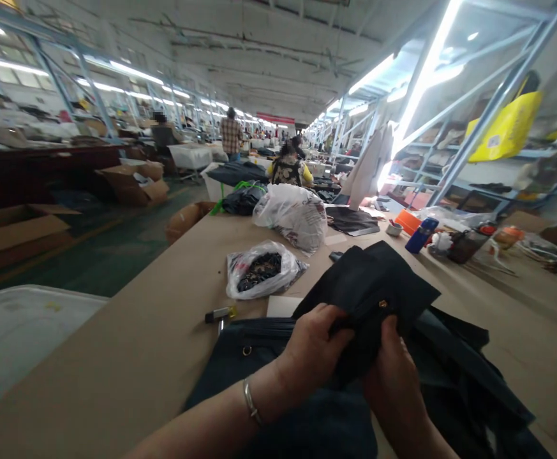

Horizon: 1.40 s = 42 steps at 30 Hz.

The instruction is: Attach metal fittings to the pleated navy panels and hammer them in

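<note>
Both of my hands grip a dark fabric piece (369, 280) raised above the table. My left hand (309, 347), with a bangle at the wrist, pinches its near left edge. My right hand (395, 370) holds the right side, its thumb just below a small gold-coloured metal fitting (383, 304); the other fingers are mostly hidden behind the cloth. Under my hands lies a dark navy fabric panel (240, 376) with a metal ring (246, 350) in it. More dark fabric pieces (464, 376) are heaped at the right.
An open plastic bag (235, 280) of small dark and metallic parts sits on the tabletop (129, 344), near a hammer-like tool (219, 313). Behind is a fuller white plastic bag (295, 213). A blue bottle (422, 234) stands right. Cardboard boxes (20, 236) line the left floor; people work farther back.
</note>
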{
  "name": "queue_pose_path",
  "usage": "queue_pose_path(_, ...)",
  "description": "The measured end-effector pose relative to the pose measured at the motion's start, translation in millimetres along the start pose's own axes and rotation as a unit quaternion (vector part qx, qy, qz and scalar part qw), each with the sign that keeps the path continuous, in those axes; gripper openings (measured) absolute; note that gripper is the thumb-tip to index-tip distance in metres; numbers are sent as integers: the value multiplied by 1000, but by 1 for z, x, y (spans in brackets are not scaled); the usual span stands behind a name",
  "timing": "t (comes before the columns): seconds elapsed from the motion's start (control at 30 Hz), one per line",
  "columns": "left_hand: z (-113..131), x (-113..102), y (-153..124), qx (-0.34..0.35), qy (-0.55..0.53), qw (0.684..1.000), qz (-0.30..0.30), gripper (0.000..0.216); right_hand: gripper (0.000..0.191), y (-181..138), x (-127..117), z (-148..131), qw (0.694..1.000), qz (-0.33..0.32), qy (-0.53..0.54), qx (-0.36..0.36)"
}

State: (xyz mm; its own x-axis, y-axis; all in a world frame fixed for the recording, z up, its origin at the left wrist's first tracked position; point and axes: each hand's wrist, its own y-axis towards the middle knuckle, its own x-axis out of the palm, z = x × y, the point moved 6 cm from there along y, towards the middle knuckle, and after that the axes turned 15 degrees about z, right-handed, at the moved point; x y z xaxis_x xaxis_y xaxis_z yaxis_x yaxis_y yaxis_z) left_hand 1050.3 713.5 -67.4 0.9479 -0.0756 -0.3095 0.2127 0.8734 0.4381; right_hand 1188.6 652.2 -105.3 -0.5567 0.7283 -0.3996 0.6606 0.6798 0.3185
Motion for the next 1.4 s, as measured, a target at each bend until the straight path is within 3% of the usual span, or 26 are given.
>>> queue_pose_path(0.1,-16,4,-13,-45,-3,999,11,7,56,-5,19,-9,999,1,46,-8)
queue_pose_path(0.2,-20,-6,-9,-53,26,998,27,7,52,5,19,-20,989,64,123,-49)
queue_pose_path(0.3,4,-31,16,64,130,989,17,8,53,22,-15,-36,970,145,173,-85)
queue_pose_path(0.37,30,-48,32,173,238,956,-6,8,59,27,-51,-67,946,195,151,-212)
queue_pose_path(0.4,44,-53,39,225,287,931,-20,8,59,23,-66,-90,917,205,108,-325)
queue_pose_path(0.47,72,-60,45,311,347,883,-48,8,51,11,-73,-132,838,150,-48,-523)
queue_pose_path(0.53,96,-62,44,359,366,856,-71,9,43,5,-66,-155,770,75,-166,-611)
queue_pose_path(0.57,105,-64,42,368,366,851,-77,9,37,6,-62,-162,757,45,-198,-620)
queue_pose_path(0.6,113,-65,40,369,362,852,-85,9,30,10,-59,-166,761,18,-213,-612)
queue_pose_path(0.67,123,-71,32,356,351,860,-101,9,18,18,-54,-166,802,-51,-201,-560)
queue_pose_path(0.77,126,-82,15,309,337,877,-146,11,22,25,-50,-146,872,-233,-134,-408)
queue_pose_path(0.83,114,-87,3,244,329,889,-205,15,25,19,-45,-123,884,-374,-87,-268)
queue_pose_path(0.9,91,-87,-9,156,314,897,-268,18,30,9,-35,-93,871,-474,-36,-125)
queue_pose_path(0.97,57,-82,-17,76,294,903,-302,19,33,1,-18,-57,858,-514,7,-5)
queue_pose_path(1.03,16,-71,-20,36,290,904,-312,20,34,-4,6,-17,857,-511,15,61)
queue_pose_path(1.1,-25,-58,-20,40,345,885,-310,24,29,-2,31,21,879,-474,-32,39)
queue_pose_path(1.2,-73,-42,-15,45,437,845,-306,32,25,6,58,49,910,-365,-151,-126)
queue_pose_path(1.27,-91,-40,-10,31,466,832,-299,36,25,9,70,54,902,-318,-206,-205)
queue_pose_path(1.4,-105,-48,-6,16,481,829,-284,38,27,11,85,59,885,-325,-250,-220)
